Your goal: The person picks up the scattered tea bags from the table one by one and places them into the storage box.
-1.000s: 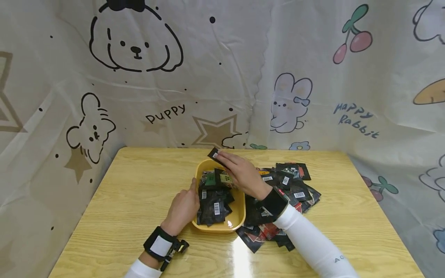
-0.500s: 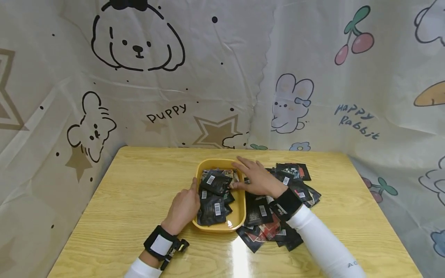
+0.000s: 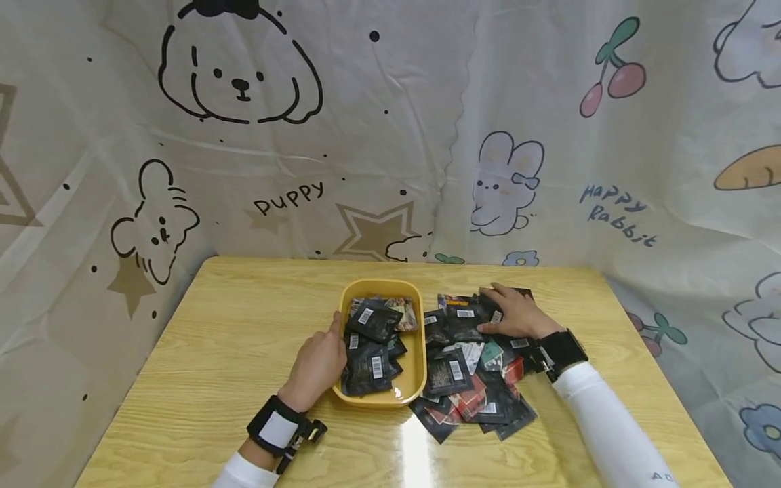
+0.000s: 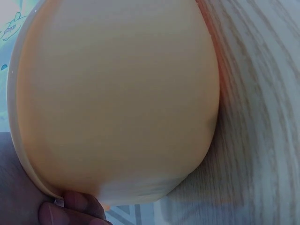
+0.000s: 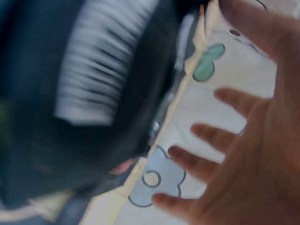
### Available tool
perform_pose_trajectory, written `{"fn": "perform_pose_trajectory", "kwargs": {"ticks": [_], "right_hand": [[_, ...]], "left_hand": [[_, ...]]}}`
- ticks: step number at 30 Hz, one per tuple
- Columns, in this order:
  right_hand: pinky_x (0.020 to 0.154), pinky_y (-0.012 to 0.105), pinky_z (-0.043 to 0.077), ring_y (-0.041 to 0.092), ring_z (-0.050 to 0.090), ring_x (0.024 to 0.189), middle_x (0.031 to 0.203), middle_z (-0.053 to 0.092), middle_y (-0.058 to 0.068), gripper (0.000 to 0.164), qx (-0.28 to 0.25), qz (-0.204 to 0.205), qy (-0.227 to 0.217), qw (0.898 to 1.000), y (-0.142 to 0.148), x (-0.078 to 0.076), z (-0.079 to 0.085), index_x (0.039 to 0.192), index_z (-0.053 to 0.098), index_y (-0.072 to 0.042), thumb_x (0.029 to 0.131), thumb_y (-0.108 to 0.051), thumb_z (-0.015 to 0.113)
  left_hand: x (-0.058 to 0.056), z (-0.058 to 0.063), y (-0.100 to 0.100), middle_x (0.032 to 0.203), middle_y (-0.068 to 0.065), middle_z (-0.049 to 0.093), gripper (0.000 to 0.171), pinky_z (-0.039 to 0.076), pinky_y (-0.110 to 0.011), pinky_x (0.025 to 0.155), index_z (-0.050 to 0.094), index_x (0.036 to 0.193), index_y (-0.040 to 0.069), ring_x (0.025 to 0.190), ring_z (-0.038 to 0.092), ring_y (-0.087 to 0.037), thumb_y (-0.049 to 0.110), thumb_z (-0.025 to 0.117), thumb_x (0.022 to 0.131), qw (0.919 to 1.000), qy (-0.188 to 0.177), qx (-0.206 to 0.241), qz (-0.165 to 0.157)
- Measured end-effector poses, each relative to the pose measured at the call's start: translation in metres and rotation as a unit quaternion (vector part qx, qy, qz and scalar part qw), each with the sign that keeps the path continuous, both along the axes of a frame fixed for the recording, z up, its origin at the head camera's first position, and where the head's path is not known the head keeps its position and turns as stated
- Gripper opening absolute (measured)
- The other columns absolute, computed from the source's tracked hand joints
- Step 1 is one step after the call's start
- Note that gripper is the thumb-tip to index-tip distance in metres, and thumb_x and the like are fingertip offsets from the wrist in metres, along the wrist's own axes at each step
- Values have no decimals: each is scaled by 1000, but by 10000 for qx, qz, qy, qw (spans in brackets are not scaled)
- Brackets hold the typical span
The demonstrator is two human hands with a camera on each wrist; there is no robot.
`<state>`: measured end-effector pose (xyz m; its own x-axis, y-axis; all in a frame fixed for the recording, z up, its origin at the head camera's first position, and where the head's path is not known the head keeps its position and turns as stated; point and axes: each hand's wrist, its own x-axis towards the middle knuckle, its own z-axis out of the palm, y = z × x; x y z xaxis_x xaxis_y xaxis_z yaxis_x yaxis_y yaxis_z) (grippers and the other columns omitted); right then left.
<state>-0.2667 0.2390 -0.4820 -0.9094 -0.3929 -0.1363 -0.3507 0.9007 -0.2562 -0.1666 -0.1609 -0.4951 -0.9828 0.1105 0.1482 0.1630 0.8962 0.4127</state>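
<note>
A cartoon-printed curtain hangs behind the wood-grain bench. The left hand holds the left rim of a yellow basin, its grip narrow about the edge. Black barcoded packets lie inside. Beside it spreads a loose packet pile; the right hand, its grip wide, is now over this, having left the basin's right rim since half a second ago.

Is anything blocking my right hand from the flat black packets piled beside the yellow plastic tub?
Nothing visible stands between your bare right hand and the flat black rectangular packets; its fingers are spread over them.
</note>
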Motion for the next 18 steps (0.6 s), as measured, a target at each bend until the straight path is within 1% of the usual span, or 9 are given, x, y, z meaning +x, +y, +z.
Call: {"fn": "perform_pose_trajectory", "kwargs": {"ticks": [4, 6, 8, 11, 13, 16, 18], "right_hand": [[112, 69, 20, 44, 32, 143, 159, 30, 18, 89, -154, 710, 127, 9973, -16, 16, -10, 153, 37, -18, 81, -57, 72], [112, 66, 22, 43, 34, 143, 158, 32, 17, 85, -169, 979, 162, 9949, -28, 21, -10, 152, 38, -19, 82, -53, 72], [112, 63, 26, 42, 36, 142, 157, 34, 16, 77, -90, 1167, 125, 9930, -36, 25, -11, 151, 41, -19, 86, -50, 70], [111, 58, 33, 41, 39, 140, 155, 37, 17, 60, 18, 1273, 28, 9919, -44, 28, -11, 147, 47, -18, 93, -38, 63], [109, 56, 37, 40, 44, 137, 152, 42, 17, 50, 48, 1286, 66, 9917, -47, 28, -10, 144, 51, -17, 97, -28, 58], [103, 53, 43, 35, 56, 126, 143, 54, 15, 43, -101, 1240, 264, 9919, -50, 28, -11, 142, 54, -15, 99, -16, 52], [100, 51, 47, 32, 62, 117, 136, 60, 13, 41, -259, 1189, 482, 9914, -50, 28, -11, 141, 54, -14, 100, -12, 50]], "left_hand": [[1, -2, 2, 59, -7, 58, 53, 33, -28, 40, 39, 145, -9, 46, 49, -13, 9, 49, 96, 10000, -52, 1, 0], [1, -1, 1, 58, -6, 56, 53, 32, -27, 39, 38, 146, -9, 45, 48, -13, 8, 49, 97, 10000, -56, 17, 21], [1, -1, 1, 56, -3, 53, 54, 31, -27, 39, 38, 146, -9, 44, 47, -12, 8, 49, 96, 9999, -107, 61, 28], [2, -2, 2, 55, -2, 51, 54, 31, -27, 39, 37, 146, -9, 44, 45, -12, 9, 49, 96, 9998, -138, 108, 25], [2, -1, 2, 55, -2, 51, 54, 31, -27, 39, 38, 146, -9, 44, 45, -12, 9, 48, 96, 9999, -126, 111, 15], [2, -1, 2, 56, -3, 53, 54, 31, -27, 39, 38, 146, -9, 44, 47, -12, 9, 47, 96, 9999, -80, 64, 11], [2, -1, 1, 57, -5, 54, 53, 32, -27, 39, 39, 145, -9, 45, 48, -13, 9, 48, 96, 10000, -30, 0, 8]]}}
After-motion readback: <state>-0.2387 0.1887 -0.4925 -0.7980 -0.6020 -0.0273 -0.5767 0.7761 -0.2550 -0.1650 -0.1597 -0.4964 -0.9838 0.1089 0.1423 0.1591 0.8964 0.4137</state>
